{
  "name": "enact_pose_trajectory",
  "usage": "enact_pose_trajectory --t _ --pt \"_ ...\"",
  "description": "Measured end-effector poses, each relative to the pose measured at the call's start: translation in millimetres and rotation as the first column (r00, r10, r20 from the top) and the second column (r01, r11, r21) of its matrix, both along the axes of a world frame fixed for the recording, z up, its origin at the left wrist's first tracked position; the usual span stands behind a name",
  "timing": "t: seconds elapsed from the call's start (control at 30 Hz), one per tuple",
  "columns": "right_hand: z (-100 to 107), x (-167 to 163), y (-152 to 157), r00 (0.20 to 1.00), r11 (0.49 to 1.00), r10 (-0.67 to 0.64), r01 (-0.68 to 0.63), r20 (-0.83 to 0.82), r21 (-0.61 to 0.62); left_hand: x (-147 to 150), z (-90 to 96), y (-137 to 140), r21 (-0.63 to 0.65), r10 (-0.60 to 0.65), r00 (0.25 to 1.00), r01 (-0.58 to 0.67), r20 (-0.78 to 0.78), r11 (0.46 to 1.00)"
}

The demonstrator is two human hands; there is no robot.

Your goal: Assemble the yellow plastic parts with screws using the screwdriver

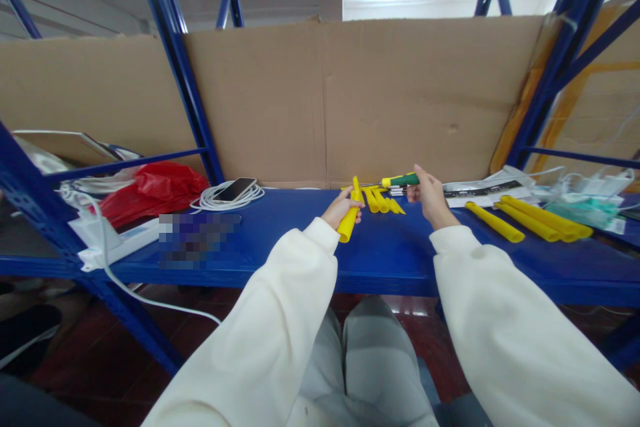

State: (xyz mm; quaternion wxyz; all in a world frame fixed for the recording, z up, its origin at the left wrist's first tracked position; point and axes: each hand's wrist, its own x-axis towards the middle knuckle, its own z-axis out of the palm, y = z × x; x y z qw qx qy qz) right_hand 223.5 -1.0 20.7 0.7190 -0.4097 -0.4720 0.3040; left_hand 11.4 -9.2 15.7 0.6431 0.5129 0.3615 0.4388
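My left hand (340,208) is closed around a yellow plastic tube (348,225), its wide open end pointing toward me and down. My right hand (430,199) grips a screwdriver (404,180) by its green and yellow handle. The metal shaft points left, toward the upper part of the tube; whether the tip touches it is too small to tell. Several short yellow tube pieces (383,203) lie on the blue shelf (390,253) between my hands. To the right of my right hand, more long yellow tubes (537,221) lie on the shelf.
A cardboard panel (400,100) stands behind the shelf between blue metal posts (185,80). At the left are a phone (237,189) on a coiled white cable (210,200), a red plastic bag (160,190) and a white power strip (130,240). A printed sheet (487,188) lies at the back right.
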Motion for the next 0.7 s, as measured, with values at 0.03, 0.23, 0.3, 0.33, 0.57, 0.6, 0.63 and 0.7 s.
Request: enact_pose_trajectory --t 0.03,0.23,0.3,0.33,0.57,0.6,0.63,0.7 --pt "0 0 0 1.000 1.000 0.006 -0.006 -0.006 -0.004 0 0.0 0 0.003 0.005 1.000 -0.005 0.008 1.000" --pt "1 0 0 0.994 0.998 0.068 -0.067 -0.082 0.006 1 0.1 0 0.027 0.029 0.995 -0.031 0.093 0.999" --pt "2 0 0 0.990 0.997 0.079 -0.080 -0.114 -0.005 1 0.3 -1 0.032 0.027 0.993 -0.031 0.112 0.999" --pt "3 0 0 0.988 0.996 0.084 -0.086 -0.128 -0.012 1 0.4 -1 0.033 0.028 0.993 -0.032 0.116 0.999" --pt "6 -8 -4 0.978 0.992 0.078 -0.095 -0.195 -0.081 2 1.5 -3 0.034 0.095 0.989 -0.100 0.113 0.994" --pt "6 -10 -5 0.976 0.992 0.068 -0.089 -0.205 -0.094 2 1.9 -3 0.029 0.117 0.986 -0.121 0.117 0.992" --pt "7 -10 -6 0.975 0.991 0.055 -0.079 -0.215 -0.106 2 2.3 -2 0.021 0.144 0.982 -0.147 0.122 0.989" --pt "9 -10 -7 0.970 0.989 0.010 -0.045 -0.243 -0.138 0 2.9 0 -0.004 0.215 0.968 -0.216 0.132 0.976"
